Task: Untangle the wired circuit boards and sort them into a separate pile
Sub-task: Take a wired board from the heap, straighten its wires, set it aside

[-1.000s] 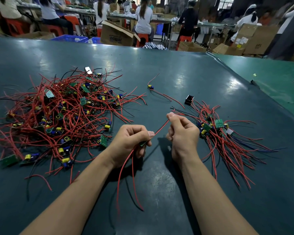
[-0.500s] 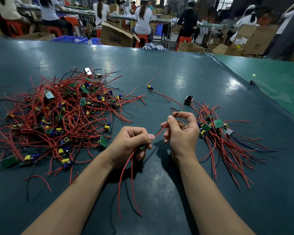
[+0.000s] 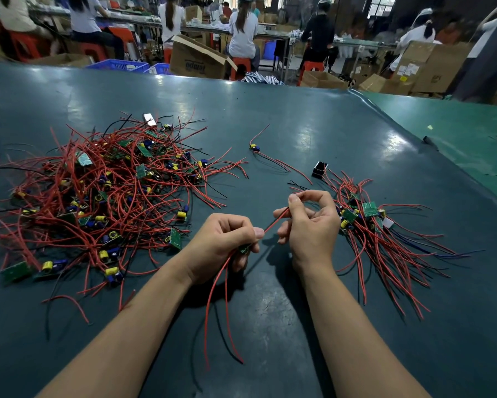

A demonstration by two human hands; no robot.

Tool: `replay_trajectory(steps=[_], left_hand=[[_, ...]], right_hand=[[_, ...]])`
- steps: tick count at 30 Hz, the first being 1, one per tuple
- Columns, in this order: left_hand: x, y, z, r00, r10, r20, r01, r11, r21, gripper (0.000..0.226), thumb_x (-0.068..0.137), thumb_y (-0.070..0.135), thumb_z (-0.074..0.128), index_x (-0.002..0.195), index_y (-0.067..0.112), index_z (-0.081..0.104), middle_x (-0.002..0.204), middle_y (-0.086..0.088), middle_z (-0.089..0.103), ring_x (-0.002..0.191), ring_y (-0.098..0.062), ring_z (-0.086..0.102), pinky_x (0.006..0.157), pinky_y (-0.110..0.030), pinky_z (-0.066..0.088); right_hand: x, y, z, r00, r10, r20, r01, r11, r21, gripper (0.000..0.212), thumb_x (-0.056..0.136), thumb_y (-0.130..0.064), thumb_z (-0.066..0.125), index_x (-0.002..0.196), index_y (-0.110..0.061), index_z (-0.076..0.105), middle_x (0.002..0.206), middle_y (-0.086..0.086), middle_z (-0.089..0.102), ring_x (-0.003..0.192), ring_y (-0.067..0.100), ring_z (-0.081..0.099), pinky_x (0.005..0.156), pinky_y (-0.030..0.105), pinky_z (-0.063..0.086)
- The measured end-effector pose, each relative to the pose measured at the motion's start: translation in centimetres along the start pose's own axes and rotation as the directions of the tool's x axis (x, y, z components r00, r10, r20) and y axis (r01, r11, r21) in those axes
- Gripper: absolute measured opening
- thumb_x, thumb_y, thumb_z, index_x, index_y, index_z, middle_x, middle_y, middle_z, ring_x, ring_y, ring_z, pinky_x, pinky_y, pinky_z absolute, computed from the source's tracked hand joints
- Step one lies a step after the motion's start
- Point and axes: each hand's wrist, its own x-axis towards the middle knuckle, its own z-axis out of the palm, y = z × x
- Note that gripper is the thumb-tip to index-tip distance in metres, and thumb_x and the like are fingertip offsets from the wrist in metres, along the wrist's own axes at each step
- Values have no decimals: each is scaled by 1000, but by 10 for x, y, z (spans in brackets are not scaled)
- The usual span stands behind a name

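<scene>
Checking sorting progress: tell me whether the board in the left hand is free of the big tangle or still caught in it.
Free. The left hand grips the board clear of the tangled pile; its red wires hang loose.

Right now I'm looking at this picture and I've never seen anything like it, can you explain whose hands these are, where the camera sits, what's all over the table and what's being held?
No machine here: a person is working with bare hands, and the camera sits on their head, looking forward and down. The left hand grips a small circuit board with red wires hanging below it. The right hand pinches one of that board's red wires, stretched between the two hands. On the dark green table, the big tangled pile of wired boards lies on the left, and the smaller sorted pile lies on the right. One stray wired board and a small black part lie between the piles, farther back. Beyond the table, other people sit among cardboard boxes.
</scene>
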Motion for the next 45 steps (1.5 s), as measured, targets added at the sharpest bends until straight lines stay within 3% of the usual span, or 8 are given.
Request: replay_trajectory(steps=[6, 11, 15, 18, 22, 25, 31, 45], left_hand=[[3, -2, 1, 980, 16, -197, -27, 998, -53, 26, 80, 36, 65, 63, 16, 66, 48, -6, 53, 32, -12, 42, 37, -17, 35], [7, -2, 3, 954, 41, -297, -70, 994, -89, 28, 83, 37, 60, 80, 9, 63, 61, -7, 66, 38, -12, 50, 41, -19, 41], [9, 3, -4, 910, 15, -415, -139, 953, -270, 26, 78, 38, 59, 82, 12, 58, 72, -5, 73, 48, -9, 44, 53, -20, 38], [8, 7, -11, 929, -53, -367, -148, 855, -497, 22, 75, 36, 60, 83, 16, 56, 79, -3, 74, 57, -8, 58, 64, -21, 52], [7, 9, -16, 963, -57, -262, -144, 715, -684, 21, 79, 24, 60, 93, 8, 57, 85, -6, 73, 72, -11, 69, 72, -24, 59], [7, 5, -12, 962, 6, -274, -184, 756, -628, 10, 78, 4, 59, 87, 8, 58, 83, -10, 73, 78, -17, 72, 83, -31, 59], [10, -4, -6, 918, 126, -375, -249, 920, -301, 34, 68, 0, 71, 99, -2, 57, 98, -18, 68, 94, -31, 65, 93, -42, 53], [8, -3, 1, 876, 266, -402, -296, 955, -13, 29, 72, -15, 72, 78, 5, 52, 89, -6, 76, 83, -19, 73, 76, -25, 56]], right_hand=[[4, -7, 2, 974, 211, 86, -222, 963, 154, 20, 97, -36, 57, 98, -16, 55, 59, 6, 66, 32, 13, 46, 33, 17, 34], [-7, -11, 3, 864, 335, 377, -337, 939, -61, 42, 79, -58, 61, 81, -19, 77, 46, -2, 46, 33, 7, 30, 36, 13, 22], [-2, -9, 1, 862, 362, 356, -379, 925, -22, 29, 95, -39, 58, 86, -16, 74, 49, -2, 46, 36, 7, 31, 37, 15, 23], [-4, -8, -1, 789, 330, 517, -342, 937, -75, 12, 92, -16, 64, 95, -13, 75, 59, -2, 58, 44, 6, 45, 40, 16, 34], [-9, -13, -1, 699, 290, 654, -288, 951, -114, 25, 75, -23, 76, 99, -22, 77, 73, 2, 68, 52, 5, 51, 46, 14, 37], [-10, -12, 2, 769, 287, 572, -327, 944, -34, 22, 70, -29, 77, 92, -24, 79, 72, 1, 69, 49, 7, 52, 44, 15, 36], [-10, -8, 5, 850, 255, 461, -314, 948, 55, 19, 71, -29, 76, 87, -20, 80, 73, 4, 70, 47, 13, 53, 41, 17, 37], [0, -9, 5, 942, 313, 120, -334, 911, 242, 20, 81, -16, 76, 60, -14, 75, 58, 1, 64, 40, 5, 43, 36, 15, 31]])
